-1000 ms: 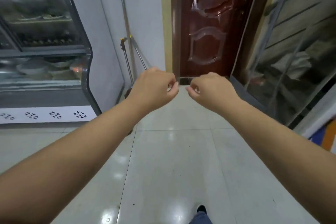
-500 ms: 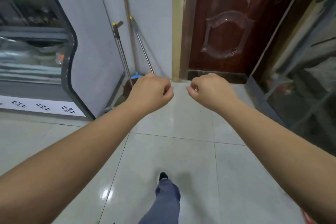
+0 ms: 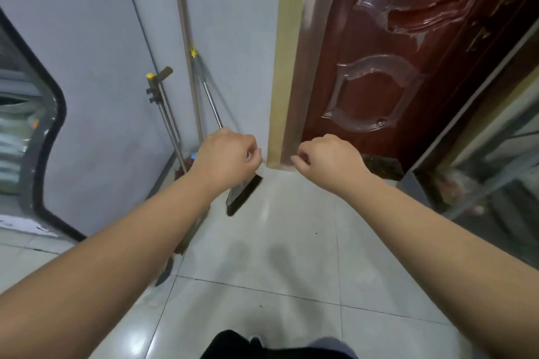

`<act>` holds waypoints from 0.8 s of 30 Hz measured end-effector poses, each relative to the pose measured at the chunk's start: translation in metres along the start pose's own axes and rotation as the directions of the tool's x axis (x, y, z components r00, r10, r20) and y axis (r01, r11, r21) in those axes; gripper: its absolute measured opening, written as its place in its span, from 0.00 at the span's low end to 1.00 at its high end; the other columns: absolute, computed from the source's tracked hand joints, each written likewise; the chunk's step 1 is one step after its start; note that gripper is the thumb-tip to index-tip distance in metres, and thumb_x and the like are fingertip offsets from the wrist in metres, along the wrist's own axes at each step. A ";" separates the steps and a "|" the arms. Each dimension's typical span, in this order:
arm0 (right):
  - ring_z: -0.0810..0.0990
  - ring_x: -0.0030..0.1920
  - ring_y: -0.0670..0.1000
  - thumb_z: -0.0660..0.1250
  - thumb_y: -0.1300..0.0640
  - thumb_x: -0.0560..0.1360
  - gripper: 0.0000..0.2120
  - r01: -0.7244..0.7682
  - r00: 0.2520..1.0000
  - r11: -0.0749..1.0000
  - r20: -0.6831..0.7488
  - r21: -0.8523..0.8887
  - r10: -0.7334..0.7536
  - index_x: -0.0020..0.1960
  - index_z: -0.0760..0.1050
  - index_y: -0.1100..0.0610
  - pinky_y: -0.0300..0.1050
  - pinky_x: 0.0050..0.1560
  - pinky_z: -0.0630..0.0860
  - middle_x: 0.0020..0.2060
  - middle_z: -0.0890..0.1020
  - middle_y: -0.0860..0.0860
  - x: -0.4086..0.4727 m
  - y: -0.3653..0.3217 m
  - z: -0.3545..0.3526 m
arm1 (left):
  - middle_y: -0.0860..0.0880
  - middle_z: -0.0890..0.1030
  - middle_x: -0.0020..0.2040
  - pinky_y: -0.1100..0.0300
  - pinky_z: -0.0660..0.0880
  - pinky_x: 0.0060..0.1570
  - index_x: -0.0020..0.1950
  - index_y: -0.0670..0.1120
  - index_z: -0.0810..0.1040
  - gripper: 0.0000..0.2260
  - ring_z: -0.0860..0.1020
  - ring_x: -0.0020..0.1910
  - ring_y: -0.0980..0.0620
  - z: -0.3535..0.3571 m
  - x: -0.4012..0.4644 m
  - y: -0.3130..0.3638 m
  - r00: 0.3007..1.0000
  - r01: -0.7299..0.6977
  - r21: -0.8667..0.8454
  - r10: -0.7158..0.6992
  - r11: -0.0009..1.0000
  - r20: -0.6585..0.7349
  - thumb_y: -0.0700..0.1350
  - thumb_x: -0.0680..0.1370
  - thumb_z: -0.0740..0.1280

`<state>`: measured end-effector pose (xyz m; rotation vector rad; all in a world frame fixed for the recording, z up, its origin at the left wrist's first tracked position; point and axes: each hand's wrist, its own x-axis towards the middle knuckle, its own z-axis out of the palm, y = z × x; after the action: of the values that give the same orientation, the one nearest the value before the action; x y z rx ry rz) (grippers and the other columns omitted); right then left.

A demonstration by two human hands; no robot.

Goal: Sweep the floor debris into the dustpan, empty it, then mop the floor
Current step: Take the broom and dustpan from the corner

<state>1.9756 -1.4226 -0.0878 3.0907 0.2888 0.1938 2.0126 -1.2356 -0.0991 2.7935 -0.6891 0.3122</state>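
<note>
Steel-handled broom [image 3: 211,102] now lies just past the empty, curled left hand [image 3: 226,154] and right hand [image 3: 326,159], so sweeping hasn't begun.

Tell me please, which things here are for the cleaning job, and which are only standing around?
For the job: broom, long mop pole, handle with yellow cap, tiled floor.

Not for the job: red door, display fridge, glass cabinet.
</note>
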 end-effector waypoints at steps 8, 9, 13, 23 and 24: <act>0.75 0.51 0.55 0.55 0.49 0.79 0.15 0.031 0.992 0.997 0.120 0.068 -0.039 0.48 0.78 0.56 0.44 0.40 0.65 0.44 0.80 0.53 0.119 0.074 0.064 | 0.48 0.82 0.42 0.55 0.74 0.46 0.47 0.46 0.80 0.14 0.76 0.46 0.48 0.082 0.111 -0.035 0.979 0.006 0.176 -0.042 0.984 0.201 0.48 0.78 0.56; 0.74 0.50 0.55 0.55 0.49 0.79 0.14 0.043 0.990 0.996 0.133 0.081 -0.053 0.48 0.77 0.55 0.44 0.40 0.65 0.44 0.80 0.53 0.136 0.083 0.074 | 0.47 0.81 0.42 0.56 0.73 0.45 0.47 0.44 0.79 0.14 0.76 0.46 0.47 0.093 0.123 -0.039 0.976 0.035 0.192 -0.075 0.981 0.207 0.48 0.78 0.56; 0.75 0.47 0.55 0.55 0.50 0.78 0.12 0.123 0.977 0.986 0.162 0.113 -0.140 0.41 0.70 0.55 0.43 0.38 0.63 0.38 0.74 0.52 0.209 0.119 0.106 | 0.44 0.81 0.42 0.56 0.70 0.41 0.40 0.43 0.74 0.11 0.76 0.45 0.43 0.130 0.174 -0.054 0.950 0.179 0.163 -0.213 0.970 0.227 0.47 0.77 0.58; 0.74 0.47 0.56 0.54 0.49 0.79 0.17 0.272 0.896 0.929 0.287 0.250 -0.340 0.35 0.68 0.55 0.43 0.40 0.63 0.41 0.78 0.53 0.357 0.154 0.160 | 0.46 0.81 0.39 0.54 0.73 0.42 0.39 0.46 0.74 0.09 0.76 0.43 0.43 0.176 0.259 -0.097 0.849 0.477 0.071 -0.480 0.876 0.222 0.48 0.76 0.59; 0.74 0.47 0.56 0.54 0.49 0.79 0.16 0.301 0.884 0.920 0.287 0.252 -0.368 0.39 0.72 0.56 0.43 0.40 0.63 0.44 0.79 0.54 0.372 0.153 0.165 | 0.46 0.81 0.39 0.54 0.73 0.42 0.39 0.46 0.74 0.09 0.76 0.43 0.44 0.180 0.265 -0.104 0.834 0.504 0.073 -0.507 0.861 0.216 0.48 0.76 0.59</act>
<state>2.3867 -1.5066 -0.1999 3.1179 0.8665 -0.3836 2.3186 -1.3108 -0.2185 2.9125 0.0381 -0.1129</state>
